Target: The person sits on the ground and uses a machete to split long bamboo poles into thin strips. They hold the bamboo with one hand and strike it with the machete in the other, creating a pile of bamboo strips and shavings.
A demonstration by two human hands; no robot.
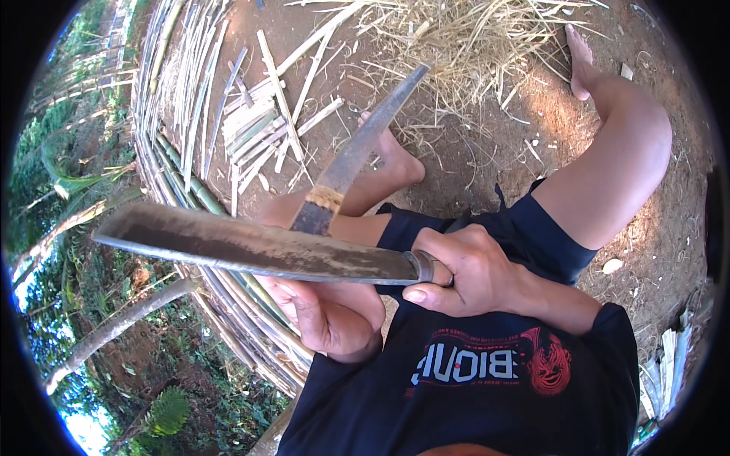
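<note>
A broad machete (243, 245) lies across the middle of my view, its blade pointing left and its squared end near the left. My right hand (471, 270) wraps around its short handle just past a metal collar. Behind the machete, a narrow knife (367, 140) slants up to the right, its tapering grey blade rising from a pale woven band and a dark handle. Below the machete's edge is my left hand (331, 315), fingers curled and partly hidden by the blade; the knife's handle runs down behind the machete toward it.
Bamboo strips (258, 137) lie piled on the dirt ground (471, 167) beyond my bent legs. Dry shavings (471, 45) heap up at the far side. Long bamboo poles (251, 304) run along my left, with plants past them. More pale strips (669, 372) lie at the lower right.
</note>
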